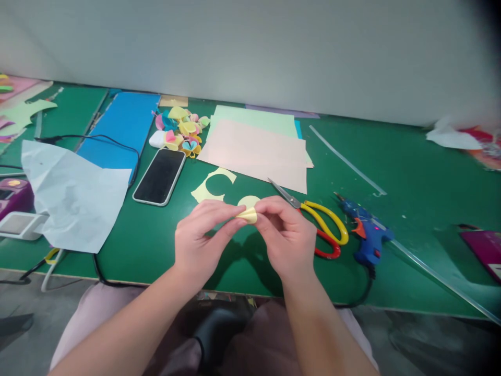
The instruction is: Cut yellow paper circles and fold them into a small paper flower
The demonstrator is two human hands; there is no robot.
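My left hand and my right hand meet above the front of the green table. Both pinch one small folded yellow paper piece between fingertips. Just behind it lies a yellow paper circle and a yellow scrap with round cut-outs. Yellow-and-red scissors lie right of my right hand, and a blue glue gun lies beyond them.
A phone lies face up at centre left. Behind it is a heap of coloured folded paper pieces. Stacked pink and green sheets, a blue sheet and crumpled white paper cover the left and middle. Cables run along the left.
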